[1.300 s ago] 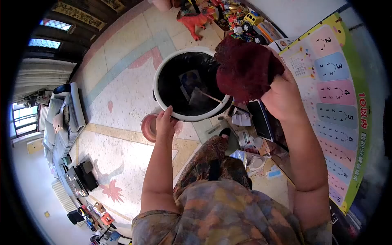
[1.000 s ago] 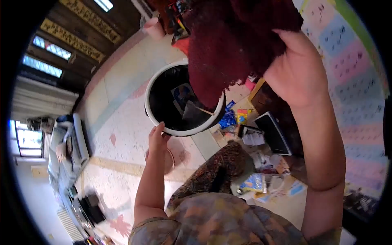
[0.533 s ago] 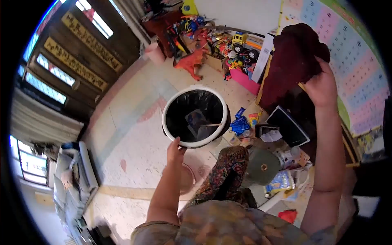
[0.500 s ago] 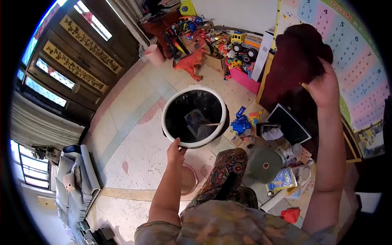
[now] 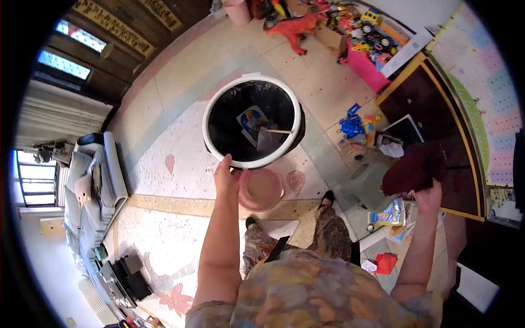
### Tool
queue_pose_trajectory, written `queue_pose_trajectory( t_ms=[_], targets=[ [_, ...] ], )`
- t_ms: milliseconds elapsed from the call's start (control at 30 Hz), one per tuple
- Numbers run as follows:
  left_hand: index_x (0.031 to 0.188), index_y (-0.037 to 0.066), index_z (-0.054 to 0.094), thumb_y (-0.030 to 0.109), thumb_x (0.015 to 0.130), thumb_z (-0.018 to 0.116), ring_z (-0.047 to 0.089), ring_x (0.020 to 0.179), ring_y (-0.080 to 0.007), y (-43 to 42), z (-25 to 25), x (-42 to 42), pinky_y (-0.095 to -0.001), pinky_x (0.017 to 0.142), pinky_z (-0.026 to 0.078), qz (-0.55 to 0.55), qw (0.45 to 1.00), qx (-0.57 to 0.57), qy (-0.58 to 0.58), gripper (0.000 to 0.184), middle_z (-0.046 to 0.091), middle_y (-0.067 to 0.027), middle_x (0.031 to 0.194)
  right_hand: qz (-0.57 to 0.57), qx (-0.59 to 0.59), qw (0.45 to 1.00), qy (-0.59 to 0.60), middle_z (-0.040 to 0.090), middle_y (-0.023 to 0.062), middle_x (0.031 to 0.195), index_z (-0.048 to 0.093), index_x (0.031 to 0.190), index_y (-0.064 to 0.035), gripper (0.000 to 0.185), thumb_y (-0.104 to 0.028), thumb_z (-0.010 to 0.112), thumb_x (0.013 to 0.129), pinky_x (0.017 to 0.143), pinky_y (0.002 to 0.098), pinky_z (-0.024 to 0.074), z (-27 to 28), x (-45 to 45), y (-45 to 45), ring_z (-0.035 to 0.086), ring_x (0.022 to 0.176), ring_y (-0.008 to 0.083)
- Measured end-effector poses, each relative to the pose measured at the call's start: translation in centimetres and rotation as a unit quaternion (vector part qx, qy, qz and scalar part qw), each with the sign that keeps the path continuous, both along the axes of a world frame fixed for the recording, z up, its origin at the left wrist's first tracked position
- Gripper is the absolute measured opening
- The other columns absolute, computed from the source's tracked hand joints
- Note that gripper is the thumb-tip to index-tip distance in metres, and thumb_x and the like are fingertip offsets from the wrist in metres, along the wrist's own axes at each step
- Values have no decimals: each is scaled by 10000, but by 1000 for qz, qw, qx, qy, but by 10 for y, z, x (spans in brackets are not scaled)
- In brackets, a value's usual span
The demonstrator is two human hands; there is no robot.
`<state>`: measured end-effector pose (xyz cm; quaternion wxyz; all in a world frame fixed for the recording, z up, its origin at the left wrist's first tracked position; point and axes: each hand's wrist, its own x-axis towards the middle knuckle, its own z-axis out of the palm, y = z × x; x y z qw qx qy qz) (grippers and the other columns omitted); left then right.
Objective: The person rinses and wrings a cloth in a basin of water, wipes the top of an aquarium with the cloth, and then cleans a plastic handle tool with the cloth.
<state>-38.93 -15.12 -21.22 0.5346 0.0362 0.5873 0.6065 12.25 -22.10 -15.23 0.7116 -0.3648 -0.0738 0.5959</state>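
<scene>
Parts of the bin are hard to make out: its black liner is in shadow, its outer wall is mostly hidden under the white rim, and the left hand covers a bit of the near side. The left fingers are closed narrowly on that rim, their undersides hidden. The right hand grips one dark red cloth in bunched fingers; folds hide some fingertips, and the cloth, held toward the floor's right edge, hides part of a green rounded object. Inside the bin are one printed card, one greyish see-through piece and one thin stick, which reaches the rim. One pink basin sits just beside the bin, on the person's side; the forearm is near its left edge. Two dark shoes show, partly under the trousers. Near the floor's far edge are one orange toy dinosaur and one pink bucket, cut off by the top of the view. The blue packets overlap too much to count, as do the piled toys. The chart at right is cut off, its print unreadable.
</scene>
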Motion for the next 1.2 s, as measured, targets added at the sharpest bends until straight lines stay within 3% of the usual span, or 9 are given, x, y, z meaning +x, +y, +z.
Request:
queue_pose_trajectory(
  t_ms=[133, 200, 433, 567, 733, 1000, 1200],
  targets=[
    [922, -5, 502, 158, 779, 579, 533, 822, -251, -39, -33, -111, -349, 703, 493, 62, 998, -6, -3, 230, 510, -90, 913, -36, -64, 996, 51, 408, 104, 1256, 399, 1228, -55, 384, -117, 415, 850, 986, 413, 298, -39, -112, -21, 392, 1144, 262],
    [944, -6, 499, 154, 780, 578, 534, 826, -257, -62, -44, -162, -366, 717, 493, 65, 998, -17, 1, 243, 510, -90, 918, 26, 9, 997, 67, 409, 103, 1256, 400, 1230, -63, 386, -121, 414, 849, 990, 419, 291, -61, -161, -36, 394, 1143, 262],
    [974, -19, 481, 103, 753, 566, 531, 843, -269, -104, -95, -289, -377, 729, 501, 79, 985, -133, 74, 266, 481, -113, 947, 61, -34, 992, 103, 438, 93, 1235, 417, 1213, -39, 406, -167, 469, 831, 988, 387, 298, -108, -324, -47, 404, 1139, 252],
    [959, -14, 498, 104, 747, 561, 527, 856, -261, -106, -122, -309, -388, 720, 501, 108, 981, -147, 72, 251, 487, -104, 950, 78, -54, 985, 142, 466, 96, 1204, 437, 1190, -29, 399, -174, 485, 821, 977, 386, 314, -129, -384, -36, 438, 1107, 251],
    [981, -25, 494, 111, 755, 556, 516, 892, -244, -81, -164, -298, -377, 715, 501, 111, 981, -142, 77, 270, 498, -102, 956, 158, -69, 982, 81, 449, 107, 1219, 394, 1219, -23, 412, -151, 449, 831, 963, 366, 336, -212, -423, -29, 445, 1107, 240],
    [1095, -52, 425, 125, 786, 548, 449, 1014, -261, 2, -317, -283, -423, 876, 418, 58, 998, -27, 14, 376, 436, -135, 1095, 122, -200, 958, 164, 457, 111, 1205, 382, 1218, -9, 412, -138, 448, 832, 959, 376, 343, -388, -487, -38, 451, 1097, 254],
    [1080, -57, 426, 119, 782, 542, 463, 982, -281, 53, -424, -267, -426, 876, 409, 26, 999, 26, -5, 365, 440, -126, 1078, 49, -268, 929, 248, 467, 114, 1185, 423, 1173, -17, 403, -188, 484, 813, 954, 387, 340, -510, -517, -25, 446, 1086, 256]
  ],
)
